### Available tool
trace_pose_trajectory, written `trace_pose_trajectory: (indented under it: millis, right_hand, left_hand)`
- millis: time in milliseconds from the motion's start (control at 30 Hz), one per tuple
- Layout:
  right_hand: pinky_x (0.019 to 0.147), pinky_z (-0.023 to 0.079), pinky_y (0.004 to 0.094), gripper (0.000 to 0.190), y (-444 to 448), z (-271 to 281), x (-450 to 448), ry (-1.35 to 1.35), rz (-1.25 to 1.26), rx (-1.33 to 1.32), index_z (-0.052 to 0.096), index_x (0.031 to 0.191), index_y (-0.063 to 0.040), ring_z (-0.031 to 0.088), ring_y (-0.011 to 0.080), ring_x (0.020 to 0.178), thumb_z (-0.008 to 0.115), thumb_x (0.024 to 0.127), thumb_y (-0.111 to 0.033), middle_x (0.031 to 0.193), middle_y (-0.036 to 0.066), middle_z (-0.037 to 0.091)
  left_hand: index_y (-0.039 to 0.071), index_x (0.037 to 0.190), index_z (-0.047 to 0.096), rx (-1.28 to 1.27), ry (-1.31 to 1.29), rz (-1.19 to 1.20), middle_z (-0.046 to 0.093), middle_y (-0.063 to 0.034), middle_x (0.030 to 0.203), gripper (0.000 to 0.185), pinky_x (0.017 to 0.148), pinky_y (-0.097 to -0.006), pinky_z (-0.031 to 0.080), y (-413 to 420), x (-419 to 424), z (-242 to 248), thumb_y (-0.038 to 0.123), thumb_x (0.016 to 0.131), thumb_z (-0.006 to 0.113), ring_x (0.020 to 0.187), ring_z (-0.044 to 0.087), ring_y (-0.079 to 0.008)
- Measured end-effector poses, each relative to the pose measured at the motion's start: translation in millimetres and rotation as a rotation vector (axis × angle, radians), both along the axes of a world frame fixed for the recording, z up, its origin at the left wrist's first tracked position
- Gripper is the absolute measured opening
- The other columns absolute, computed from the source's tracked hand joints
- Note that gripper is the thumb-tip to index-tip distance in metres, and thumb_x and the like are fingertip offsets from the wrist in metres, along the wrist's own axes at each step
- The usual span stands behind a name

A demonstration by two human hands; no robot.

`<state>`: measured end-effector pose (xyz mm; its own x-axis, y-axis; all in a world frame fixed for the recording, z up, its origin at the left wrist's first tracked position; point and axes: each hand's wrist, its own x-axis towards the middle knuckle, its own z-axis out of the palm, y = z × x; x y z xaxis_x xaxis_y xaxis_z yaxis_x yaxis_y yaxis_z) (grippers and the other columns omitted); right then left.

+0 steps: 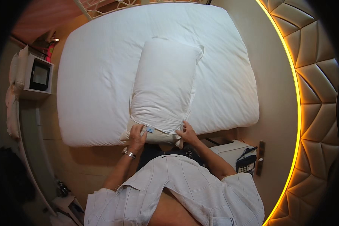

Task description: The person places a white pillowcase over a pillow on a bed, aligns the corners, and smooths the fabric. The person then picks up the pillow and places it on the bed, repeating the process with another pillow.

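A pillow [155,137] lies lengthwise towards me on the bed, mostly inside a white pillowcase [165,76]. Its cream near end sticks out of the case's opening. My left hand [137,137] pinches the case's hem at the left, beside a small blue label [150,129]; a metal-banded watch [128,152] is on that wrist. At the right corner of the opening, my right hand [187,132] grips the hem between thumb and fingers. The far end of the case is flat on the bed, with a loose flap at its right corner.
A bed with a white sheet [96,84] spans the view before me. At the right stand a white nightstand [224,151] and a telephone [246,163], near a padded, lit wall panel [313,121]. More pillows [17,76] and a cabinet with a safe [40,75] are at the left.
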<state>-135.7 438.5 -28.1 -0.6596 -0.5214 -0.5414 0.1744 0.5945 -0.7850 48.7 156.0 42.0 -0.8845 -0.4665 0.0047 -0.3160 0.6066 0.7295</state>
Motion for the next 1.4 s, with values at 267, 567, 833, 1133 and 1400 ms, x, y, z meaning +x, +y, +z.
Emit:
trace_pose_trajectory:
  millis: [267,567,833,1133,1400]
  right_hand:
    - [0.089,0.050,0.0474,0.045,-82,50,64,0.831,0.215,-0.009,0.065,0.119,-0.011,0.061,0.0374,0.106,0.081,0.077,-0.014,0.113,0.014,0.063]
    - [0.085,0.052,0.0486,0.019,-106,46,42,0.704,0.120,-0.030,0.069,0.106,-0.002,0.065,0.0419,0.096,0.067,0.087,-0.005,0.099,0.020,0.070]
    - [0.086,0.052,0.0482,0.011,-99,61,56,0.726,0.137,-0.048,0.067,0.100,-0.003,0.064,0.0405,0.096,0.065,0.089,-0.005,0.097,0.018,0.068]
    - [0.080,0.053,0.0519,0.011,-54,13,69,0.637,0.250,0.074,0.069,0.094,-0.005,0.066,0.0423,0.086,0.067,0.088,-0.014,0.090,0.018,0.070]
    - [0.082,0.053,0.0502,0.011,-23,35,76,0.639,0.214,0.197,0.069,0.092,-0.009,0.066,0.0395,0.092,0.067,0.091,-0.019,0.089,0.016,0.069]
  left_hand:
    - [0.006,0.126,0.064,-0.258,-0.025,-0.118,0.060,-0.0150,0.128,0.040,0.101,-0.0485,0.046,-58,2,-27,0.011,0.087,0.071,0.117,0.055,-0.0360]
    - [0.009,0.113,0.066,-0.136,-0.140,0.042,0.070,-0.0156,0.108,0.020,0.088,-0.0501,0.052,-130,-17,-84,0.010,0.094,0.059,0.099,0.065,-0.0395]
    - [0.008,0.105,0.071,-0.006,-0.414,0.078,0.073,-0.0251,0.095,0.017,0.080,-0.0549,0.056,-136,-19,-136,0.012,0.090,0.062,0.093,0.070,-0.0463]
    - [0.004,0.089,0.061,-0.219,-0.405,-0.120,0.067,-0.0267,0.074,0.012,0.066,-0.0614,0.052,-104,107,-158,0.014,0.093,0.055,0.072,0.067,-0.0480]
    - [0.006,0.098,0.062,-0.139,-0.446,-0.153,0.067,-0.0249,0.073,0.014,0.065,-0.0609,0.053,-71,126,-94,0.017,0.095,0.055,0.071,0.068,-0.0474]
